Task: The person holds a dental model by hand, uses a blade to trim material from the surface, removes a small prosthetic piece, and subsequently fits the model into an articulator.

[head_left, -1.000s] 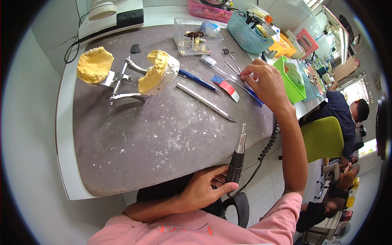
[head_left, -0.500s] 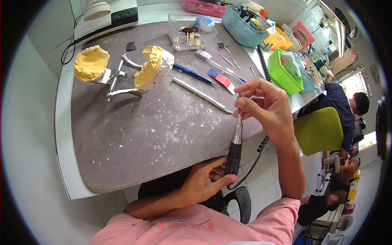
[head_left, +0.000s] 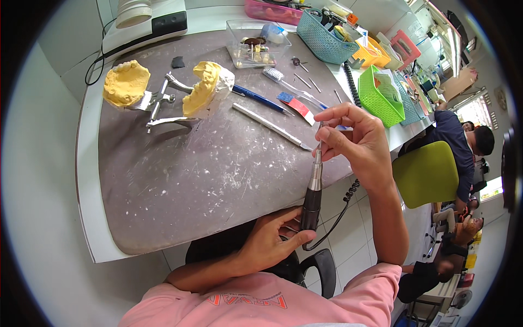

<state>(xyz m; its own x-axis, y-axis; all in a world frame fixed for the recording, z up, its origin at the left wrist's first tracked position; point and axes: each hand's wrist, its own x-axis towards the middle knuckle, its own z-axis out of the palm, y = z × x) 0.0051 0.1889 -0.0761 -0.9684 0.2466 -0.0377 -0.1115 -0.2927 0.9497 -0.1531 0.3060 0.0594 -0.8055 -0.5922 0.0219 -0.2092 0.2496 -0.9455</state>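
Note:
My left hand (head_left: 275, 240) is wrapped around the black lower body of a rotary handpiece (head_left: 312, 199), whose silver nose points up and away from me. At that nose, my right hand (head_left: 357, 136) pinches a thin metal bur (head_left: 320, 144) between thumb and fingertips; the fingers partly hide it. A white-handled knife (head_left: 269, 125) lies on the bench just left of my right hand. Farther left stands a metal articulator (head_left: 160, 101) carrying yellow dental casts, one tooth-bearing cast (head_left: 126, 84) and one cast on a white base (head_left: 202, 90).
Around the knife lie a blue mechanical pencil (head_left: 261, 99), a toothbrush (head_left: 294, 87), a red-and-blue strip (head_left: 296, 107) and loose burs (head_left: 302, 80). A clear box (head_left: 257, 46) and coloured baskets (head_left: 327, 41) line the back. A coiled cord (head_left: 351, 191) hangs right; people sit beyond a green chair (head_left: 426, 174).
The bench and casts appear shifted slightly right in the view. Both hands keep almost the same place and grip on the handpiece and bur.

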